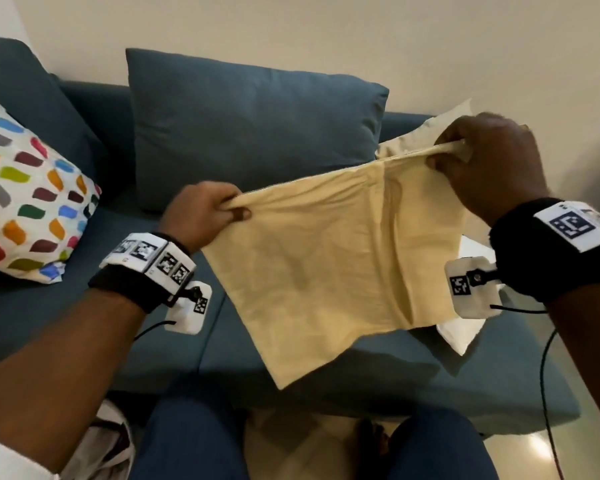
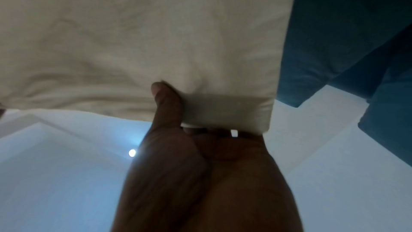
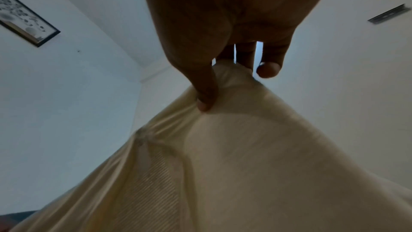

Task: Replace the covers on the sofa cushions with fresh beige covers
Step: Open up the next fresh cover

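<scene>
An empty beige cover (image 1: 329, 265) hangs stretched in the air over the blue sofa seat (image 1: 174, 341). My left hand (image 1: 205, 211) pinches its left top corner; the thumb (image 2: 166, 101) lies on the beige cloth (image 2: 125, 41). My right hand (image 1: 482, 161) grips the right top corner, held higher, with the thumb (image 3: 204, 93) pressed into the bunched cover (image 3: 245, 165). Behind the right hand lies more pale cloth (image 1: 426, 133), and a bare white cushion (image 1: 461, 330) sits on the seat under the cover's right side.
A blue back cushion (image 1: 253, 129) leans against the sofa back. A cushion with coloured dabs (image 1: 28, 199) stands at the left. My knees (image 1: 194, 441) are below the seat's front edge. A cable (image 1: 548, 393) hangs from my right wrist.
</scene>
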Tool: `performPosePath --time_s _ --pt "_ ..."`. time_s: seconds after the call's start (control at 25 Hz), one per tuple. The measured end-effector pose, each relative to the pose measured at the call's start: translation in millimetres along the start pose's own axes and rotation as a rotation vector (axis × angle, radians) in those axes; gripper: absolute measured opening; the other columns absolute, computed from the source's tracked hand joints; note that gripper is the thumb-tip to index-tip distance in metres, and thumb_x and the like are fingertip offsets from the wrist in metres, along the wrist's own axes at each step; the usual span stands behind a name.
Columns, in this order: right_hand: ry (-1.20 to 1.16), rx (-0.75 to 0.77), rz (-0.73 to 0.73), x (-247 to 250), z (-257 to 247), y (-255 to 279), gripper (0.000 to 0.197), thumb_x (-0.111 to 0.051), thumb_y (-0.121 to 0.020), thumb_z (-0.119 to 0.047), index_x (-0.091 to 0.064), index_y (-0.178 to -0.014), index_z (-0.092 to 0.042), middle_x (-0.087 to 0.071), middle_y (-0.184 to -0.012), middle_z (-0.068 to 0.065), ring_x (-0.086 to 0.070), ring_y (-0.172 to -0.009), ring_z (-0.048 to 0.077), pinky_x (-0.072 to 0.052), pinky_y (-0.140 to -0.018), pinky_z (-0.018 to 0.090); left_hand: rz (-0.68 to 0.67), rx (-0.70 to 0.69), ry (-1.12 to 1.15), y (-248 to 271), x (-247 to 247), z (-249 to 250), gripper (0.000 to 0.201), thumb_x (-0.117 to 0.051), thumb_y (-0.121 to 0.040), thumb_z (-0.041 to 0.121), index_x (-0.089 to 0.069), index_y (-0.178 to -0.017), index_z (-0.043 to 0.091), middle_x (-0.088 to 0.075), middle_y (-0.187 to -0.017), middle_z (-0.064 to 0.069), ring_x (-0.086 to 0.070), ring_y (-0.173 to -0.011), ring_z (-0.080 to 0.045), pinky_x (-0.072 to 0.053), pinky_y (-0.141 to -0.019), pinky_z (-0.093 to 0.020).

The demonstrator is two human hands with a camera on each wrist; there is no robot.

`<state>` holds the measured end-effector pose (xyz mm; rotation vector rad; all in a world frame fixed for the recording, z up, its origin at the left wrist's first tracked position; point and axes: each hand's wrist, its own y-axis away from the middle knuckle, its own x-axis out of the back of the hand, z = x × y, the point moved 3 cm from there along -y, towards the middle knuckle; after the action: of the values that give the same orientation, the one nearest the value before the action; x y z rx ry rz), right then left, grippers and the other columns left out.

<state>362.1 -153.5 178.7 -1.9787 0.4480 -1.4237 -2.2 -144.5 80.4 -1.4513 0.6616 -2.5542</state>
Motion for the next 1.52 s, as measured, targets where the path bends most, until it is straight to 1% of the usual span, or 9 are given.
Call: performPosePath --time_s 0.2,0.44,0.52,0.72,0.96,1.04,1.2,1.36,1.52 --pt "-0.159 -0.07 0.085 25 7 19 0.015 -0.073 -0.083 -0.025 -0.071 -0.096 -0.018 -0.071 -0.097 0.007 -0.061 -0.077 0.025 -0.043 -0.077 0.028 0.234 -0.019 0.04 13 73 -27 0.009 -0.074 -0.086 0.025 -0.073 -0.094 0.021 -0.07 -0.084 -0.003 -0.063 -0.075 -0.012 -0.049 -0.07 -0.028" --pt "-0.635 -0.317 -0.064 -3 22 43 0.018 -0.069 -0.091 -0.022 -0.057 -0.1 -0.012 -0.061 -0.074 0.027 -0.058 -0.039 0.032 -0.042 -0.033 0.033 0.234 0.04 0.32 37 104 -46 0.006 -0.065 -0.095 0.018 -0.065 -0.097 0.024 -0.065 -0.071 0.004 -0.059 -0.052 -0.003 -0.045 -0.046 -0.014" --pt "-0.681 -0.333 -0.094 -16 18 43 0.02 -0.069 -0.092 -0.02 -0.056 -0.102 -0.009 -0.06 -0.074 0.027 -0.058 -0.038 0.03 -0.044 -0.033 0.036 0.227 0.108 0.405 36 104 -54 0.01 -0.06 -0.098 0.02 -0.06 -0.092 0.028 -0.067 -0.07 0.003 -0.062 -0.049 -0.008 -0.046 -0.04 -0.018" --pt "-0.827 -0.388 -0.095 -60 12 21 0.021 -0.069 -0.092 -0.017 -0.054 -0.105 -0.009 -0.061 -0.073 0.024 -0.066 -0.046 0.029 -0.055 -0.043 0.036 0.268 0.203 0.637 2 83 -72 0.008 -0.055 -0.101 0.017 -0.055 -0.095 0.022 -0.068 -0.096 -0.007 -0.075 -0.08 -0.017 -0.062 -0.068 -0.026" --pt "-1.0 -0.699 -0.304 -202 34 -25 0.012 -0.056 -0.098 -0.003 -0.05 -0.108 -0.008 -0.063 -0.1 0.022 -0.075 -0.073 0.031 -0.063 -0.064 0.04 0.26 0.408 0.767 -82 -15 -167 0.015 -0.057 -0.097 0.002 -0.057 -0.087 0.014 -0.063 -0.093 -0.008 -0.069 -0.089 -0.024 -0.061 -0.079 -0.029" --pt "-1.008 -0.751 -0.308 -245 40 -30 0.017 -0.055 -0.097 -0.004 -0.05 -0.112 -0.008 -0.061 -0.107 0.019 -0.075 -0.085 0.032 -0.063 -0.072 0.043 0.218 0.487 0.676 -100 -56 -196 0.009 -0.059 -0.096 0.002 -0.06 -0.1 0.01 -0.064 -0.102 -0.012 -0.067 -0.092 -0.022 -0.059 -0.078 -0.029" --pt "-0.979 -0.85 -0.319 -302 49 14 0.03 -0.067 -0.091 -0.016 -0.059 -0.119 -0.01 -0.064 -0.119 0.015 -0.067 -0.098 0.027 -0.058 -0.085 0.049 0.009 0.62 0.309 -74 -144 -248 0.062 -0.066 -0.092 0.007 -0.039 -0.148 0.002 -0.048 -0.146 -0.021 -0.05 -0.132 -0.028 -0.043 -0.105 -0.034" --pt "-0.645 -0.848 -0.532 -310 56 121 0.016 -0.068 -0.081 -0.036 -0.072 -0.081 -0.021 -0.073 -0.08 0.013 -0.069 -0.072 0.032 -0.059 -0.072 0.056 -0.437 0.698 -0.088 14 -183 -283 0.051 -0.077 -0.077 0.043 -0.059 -0.117 0.017 -0.067 -0.118 -0.014 -0.063 -0.106 -0.034 -0.051 -0.091 -0.044" --pt "-0.469 -0.944 -0.784 -308 55 194 0.028 -0.077 -0.083 -0.037 -0.066 -0.077 -0.012 -0.071 -0.067 0.012 -0.069 -0.058 0.03 -0.06 -0.053 0.045 -0.397 0.872 -0.132 79 -168 -276 0.046 -0.075 -0.083 0.042 -0.055 -0.115 0.016 -0.061 -0.109 0.0 -0.062 -0.104 -0.03 -0.049 -0.092 -0.041"
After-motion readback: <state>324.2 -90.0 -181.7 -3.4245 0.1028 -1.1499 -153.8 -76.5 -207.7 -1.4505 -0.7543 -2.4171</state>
